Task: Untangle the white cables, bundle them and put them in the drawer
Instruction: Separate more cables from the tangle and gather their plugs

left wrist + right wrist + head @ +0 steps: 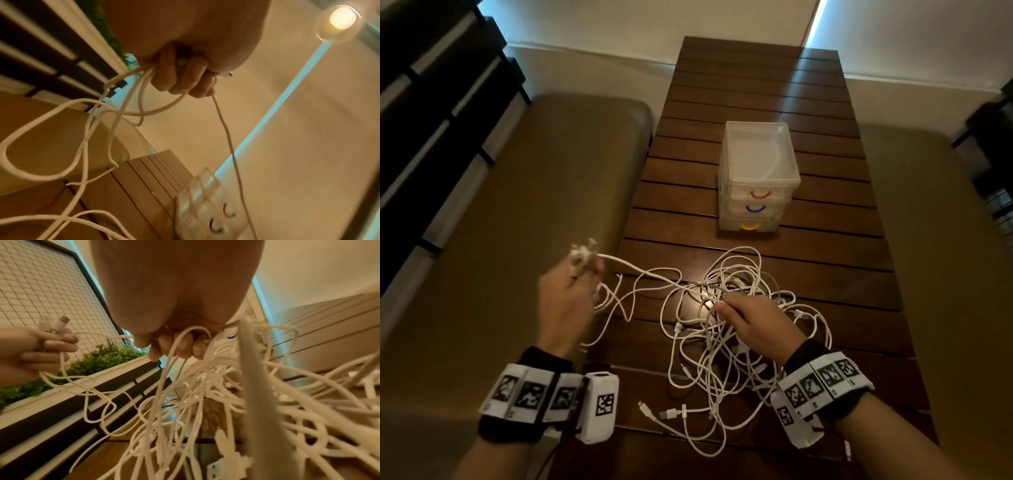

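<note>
A tangle of white cables lies on the near part of the slatted wooden table. My left hand is raised left of the table edge and grips cable ends; the plugs stick out above its fingers, and the strands run right into the pile. My right hand sits on top of the tangle with its fingers curled round a cable loop. A clear plastic drawer unit with red, blue and yellow handles stands behind the cables, its drawers closed.
Tan cushioned benches flank the table on both sides. Dark slatted panels line the left wall. A green hedge shows in the right wrist view. Bare table slats stretch behind the drawer unit.
</note>
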